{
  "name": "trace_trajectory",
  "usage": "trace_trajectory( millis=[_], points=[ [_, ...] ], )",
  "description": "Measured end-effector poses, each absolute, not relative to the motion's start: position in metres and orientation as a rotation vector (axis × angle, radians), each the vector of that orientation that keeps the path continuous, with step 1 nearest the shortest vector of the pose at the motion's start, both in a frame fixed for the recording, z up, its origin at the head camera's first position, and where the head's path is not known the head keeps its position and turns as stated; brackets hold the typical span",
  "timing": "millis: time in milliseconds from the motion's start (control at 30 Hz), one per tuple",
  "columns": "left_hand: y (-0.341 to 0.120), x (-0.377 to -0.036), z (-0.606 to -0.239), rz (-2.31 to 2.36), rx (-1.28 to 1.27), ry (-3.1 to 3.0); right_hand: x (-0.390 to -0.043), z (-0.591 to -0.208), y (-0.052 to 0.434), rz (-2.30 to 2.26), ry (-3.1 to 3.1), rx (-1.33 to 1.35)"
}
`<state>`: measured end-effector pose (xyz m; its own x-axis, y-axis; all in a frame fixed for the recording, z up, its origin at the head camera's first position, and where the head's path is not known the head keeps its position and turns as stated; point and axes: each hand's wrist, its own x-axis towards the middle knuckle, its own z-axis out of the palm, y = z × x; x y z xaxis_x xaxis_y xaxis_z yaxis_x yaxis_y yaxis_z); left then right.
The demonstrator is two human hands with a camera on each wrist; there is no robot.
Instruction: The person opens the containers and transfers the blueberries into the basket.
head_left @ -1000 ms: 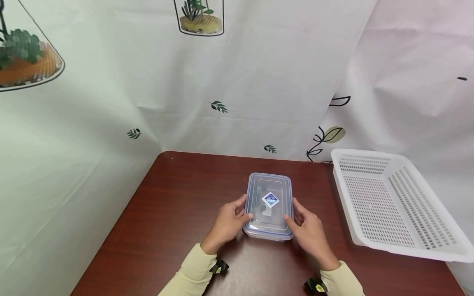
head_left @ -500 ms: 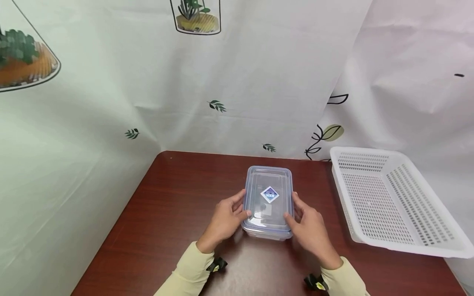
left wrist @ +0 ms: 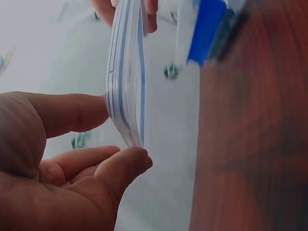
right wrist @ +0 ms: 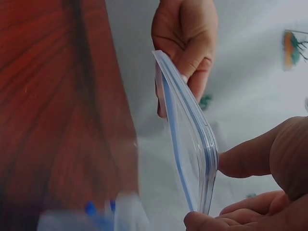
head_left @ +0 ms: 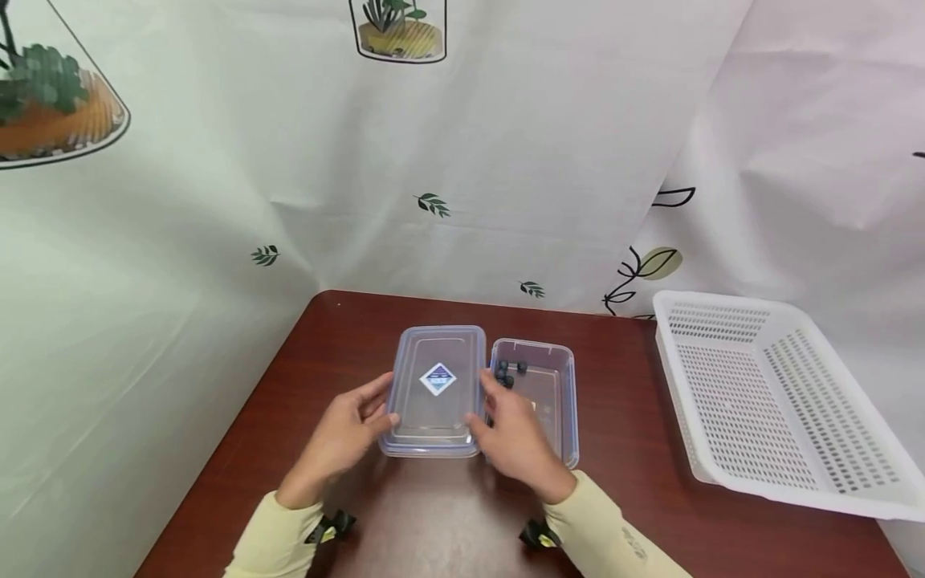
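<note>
I take the box (head_left: 549, 393) as my landmark; it sits on the table (head_left: 347, 345), toward the back and about midway across. Just left of the box, the lid (head_left: 436, 389) is off it and held above the table, its right edge close beside the box's left wall. My left hand (head_left: 340, 433) is on the lid's left edge, my right hand (head_left: 515, 437) on its right edge, in front of the box. A few berries (head_left: 507, 374) lie in the box's far left corner. The basket (head_left: 766, 401) stands well right of the box, at the table's right edge.
</note>
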<state>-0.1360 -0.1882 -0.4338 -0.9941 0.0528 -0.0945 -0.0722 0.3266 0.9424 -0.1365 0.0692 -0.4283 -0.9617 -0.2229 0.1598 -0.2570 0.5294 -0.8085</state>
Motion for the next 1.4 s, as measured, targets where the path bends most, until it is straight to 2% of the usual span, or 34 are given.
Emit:
trace_trajectory(
  millis=[267,533,733,1067,1267,1400],
  points=[
    [-0.234,-0.140,-0.448,1.660,-0.111,2.493,-0.151,-0.441,0.014,1.489,-2.823,0.489],
    [-0.243,-0.142,-0.476,1.615,-0.183,2.505,-0.153,-0.472,-0.015,1.522,-2.855,0.381],
    [-0.241,-0.142,-0.491,1.609,-0.125,2.551,-0.151,-0.487,-0.019,1.595,-2.889,0.357],
    [-0.234,-0.141,-0.493,1.444,-0.112,2.703,-0.150,-0.487,-0.020,1.674,-2.908,0.311],
    [-0.226,-0.140,-0.484,1.244,-0.123,2.892,-0.148,-0.481,-0.017,1.646,-2.910,0.331],
    [-0.209,-0.140,-0.465,1.209,-0.124,2.996,-0.139,-0.461,-0.007,1.633,-2.901,0.434]
  ],
)
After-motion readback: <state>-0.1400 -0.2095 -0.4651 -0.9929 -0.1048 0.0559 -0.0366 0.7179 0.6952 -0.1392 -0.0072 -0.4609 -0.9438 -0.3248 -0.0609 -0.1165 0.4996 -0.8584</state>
